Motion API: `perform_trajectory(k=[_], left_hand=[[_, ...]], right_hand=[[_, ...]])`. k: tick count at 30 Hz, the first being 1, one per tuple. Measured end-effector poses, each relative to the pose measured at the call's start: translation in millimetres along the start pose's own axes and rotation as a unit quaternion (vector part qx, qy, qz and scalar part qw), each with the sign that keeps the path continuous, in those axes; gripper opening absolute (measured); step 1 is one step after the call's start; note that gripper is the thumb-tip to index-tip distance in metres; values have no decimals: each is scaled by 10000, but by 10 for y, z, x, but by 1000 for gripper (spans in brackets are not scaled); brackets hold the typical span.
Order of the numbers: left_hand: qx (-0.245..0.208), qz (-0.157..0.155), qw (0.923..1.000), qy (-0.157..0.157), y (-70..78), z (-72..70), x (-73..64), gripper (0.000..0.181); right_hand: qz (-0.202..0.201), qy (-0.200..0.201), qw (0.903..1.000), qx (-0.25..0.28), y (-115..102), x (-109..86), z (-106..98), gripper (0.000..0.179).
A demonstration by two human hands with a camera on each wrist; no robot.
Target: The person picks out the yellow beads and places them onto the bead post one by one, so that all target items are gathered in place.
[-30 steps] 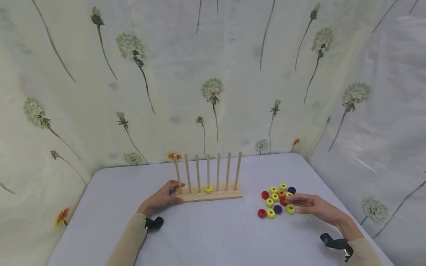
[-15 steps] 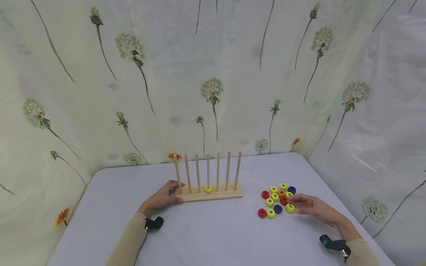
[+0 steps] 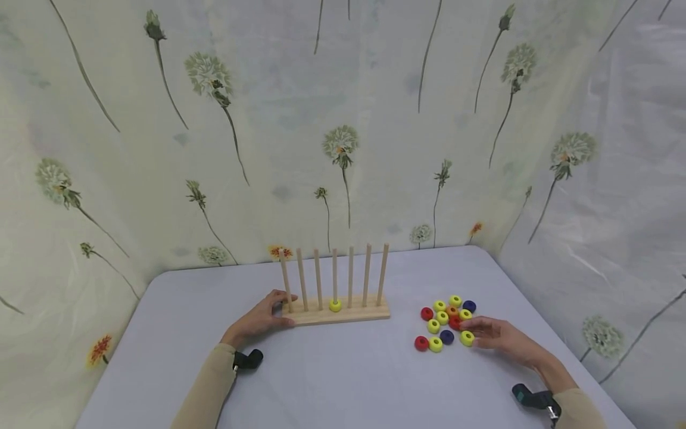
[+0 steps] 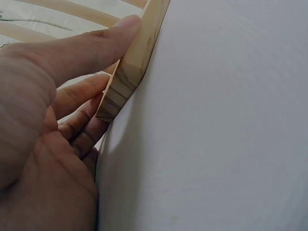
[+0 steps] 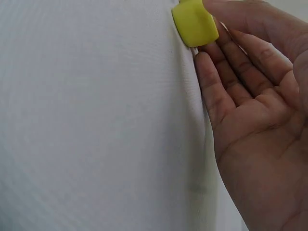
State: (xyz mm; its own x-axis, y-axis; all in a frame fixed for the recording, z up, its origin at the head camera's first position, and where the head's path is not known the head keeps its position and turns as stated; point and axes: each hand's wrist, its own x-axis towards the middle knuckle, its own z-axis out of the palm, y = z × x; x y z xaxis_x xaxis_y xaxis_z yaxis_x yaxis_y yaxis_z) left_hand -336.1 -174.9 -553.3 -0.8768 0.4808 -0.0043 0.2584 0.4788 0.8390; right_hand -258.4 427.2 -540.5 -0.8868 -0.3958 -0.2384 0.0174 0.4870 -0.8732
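Left sleeve (image 3: 200, 390): beige, entering at the bottom edge left of centre, with a dark wrist camera (image 3: 248, 360) at its cuff.
Left hand (image 3: 259, 322): grasping; I see it grip the left end of the peg rack (image 3: 343, 317), thumb along the near edge and fingers behind, which my left wrist feed also shows.
Peg rack: pale wood, lower centre of the frame, with seven pegs (image 3: 351, 280) standing in a row.
Threaded bead (image 3: 335, 308): yellow, sitting low around the fourth peg, against the base.
Loose beads (image 3: 433, 326): I count them right of centre in the lower frame, clustered near the right hand: seven yellow, three red, two dark blue, one orange.
Held bead (image 3: 467, 339): one of those yellow ones, at the lower right of the cluster.
Right hand (image 3: 504, 341): grasping; thumb and fingers come around the held bead; on my right wrist feed the thumb meets its edge, though I cannot tell how firm the pinch is.
Right sleeve (image 3: 581, 411): beige, lower right corner area.
Counter (image 3: 332, 375): white, across the lower frame.
Backdrop (image 3: 284, 89): dandelion-printed sheet behind everything.
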Motion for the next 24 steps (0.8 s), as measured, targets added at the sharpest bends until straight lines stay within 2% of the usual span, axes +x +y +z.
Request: perform_trajectory(k=[6,12,19,24], left_hand=[[6,20,10000,17,-11,3,1,60],[-27,-95,9999,18,-10,5,-2,60],[-118,-116,9999,-6,26,-11,-18,60],[-111,-104,9999,-34,14,-8,-12,62]], right_hand=[[-12,22,9998,-190,3,8,10,47],[187,230,9988,-388,31,14,41,50],[92,510,9974,-498,56,5,61,57],[183,648,9960,-584,34,1,104,59]])
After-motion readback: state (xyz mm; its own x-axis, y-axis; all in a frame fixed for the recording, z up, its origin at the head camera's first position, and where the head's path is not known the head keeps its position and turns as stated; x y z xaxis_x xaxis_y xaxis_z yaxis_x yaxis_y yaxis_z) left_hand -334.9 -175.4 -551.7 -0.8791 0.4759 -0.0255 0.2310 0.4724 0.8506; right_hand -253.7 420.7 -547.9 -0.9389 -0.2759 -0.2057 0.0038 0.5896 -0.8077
